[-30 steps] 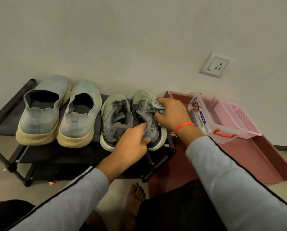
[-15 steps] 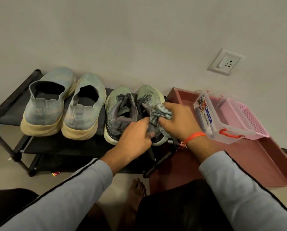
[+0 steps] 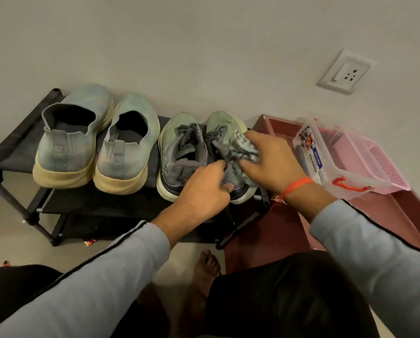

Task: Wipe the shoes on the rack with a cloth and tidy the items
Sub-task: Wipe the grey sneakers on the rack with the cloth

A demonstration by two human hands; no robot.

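The green laced shoe (image 3: 224, 132) at the rack's (image 3: 87, 203) three o'clock end is what we wipe now, our right hand (image 3: 272, 164) pinching the cloth (image 3: 243, 148) against it, left grip (image 3: 204, 191) curled on its heel; next, we judge, comes its twin (image 3: 179, 147) at nine o'clock.

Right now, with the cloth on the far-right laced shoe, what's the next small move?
Probably draw the cloth back toward the heel: the right hand presses it on the shoe's side while the left hand steadies the heel.
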